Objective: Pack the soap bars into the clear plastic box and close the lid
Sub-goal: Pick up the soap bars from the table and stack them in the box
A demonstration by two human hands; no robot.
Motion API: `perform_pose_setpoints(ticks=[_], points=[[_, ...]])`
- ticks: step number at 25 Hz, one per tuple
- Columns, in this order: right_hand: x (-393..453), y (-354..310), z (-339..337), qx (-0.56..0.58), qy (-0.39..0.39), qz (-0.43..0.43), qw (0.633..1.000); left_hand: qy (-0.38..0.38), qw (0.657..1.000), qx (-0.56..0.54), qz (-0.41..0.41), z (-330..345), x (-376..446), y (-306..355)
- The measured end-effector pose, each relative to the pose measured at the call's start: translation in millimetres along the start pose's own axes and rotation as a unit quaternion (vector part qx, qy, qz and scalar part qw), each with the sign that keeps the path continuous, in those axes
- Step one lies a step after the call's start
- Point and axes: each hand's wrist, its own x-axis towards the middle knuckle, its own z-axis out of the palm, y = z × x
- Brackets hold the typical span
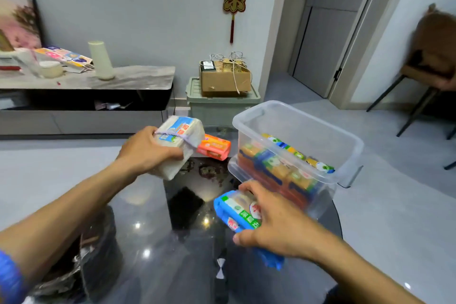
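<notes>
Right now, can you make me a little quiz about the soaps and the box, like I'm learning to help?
1. True or false: the clear plastic box already has soap bars inside.
2. Which hand holds the white soap pack? A) left B) right
3. Fill in: the orange soap pack lying on the table is touched by ____ hand.

Key:
1. True; colourful bars sit in it and no lid is on it.
2. A; the left hand grips it, while the right hand is on the blue soap pack.
3. Neither.
</notes>
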Motion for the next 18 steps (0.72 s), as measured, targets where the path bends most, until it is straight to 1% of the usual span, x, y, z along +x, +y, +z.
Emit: perform_pose_setpoints(ticks=[2,4,5,6,7,9,11,12,15,18], points=[[-10,5,-57,0.029,0.058,-0.039,0.997,0.002,0.997,-0.05,0.065,-19,-5,49],[-13,11,-119,0.025,0.12,-0.067,0.99,-0.014,0.988,-0.099,0.117,-24,-4,108],[-10,16,-148,0.005,0.141,-0.08,0.987,-0.021,0.986,-0.093,0.136,-20,-2,138],[-4,22,-172,-0.029,0.146,-0.091,0.985,-0.023,0.986,-0.065,0.15,-11,-1,166],[5,29,-191,-0.074,0.134,-0.097,0.984,-0.023,0.986,-0.025,0.161,1,0,191],[27,46,-211,-0.177,0.08,-0.092,0.977,-0.038,0.984,0.047,0.17,35,6,227],[52,64,-212,-0.279,0.03,-0.079,0.957,-0.084,0.978,0.096,0.166,69,19,243],[62,72,-207,-0.313,0.012,-0.082,0.946,-0.104,0.973,0.126,0.16,85,25,245],[87,89,-180,-0.34,-0.028,-0.134,0.93,-0.133,0.953,0.226,0.151,114,44,229],[99,106,-149,-0.338,-0.056,-0.18,0.922,-0.12,0.931,0.3,0.168,138,48,203]])
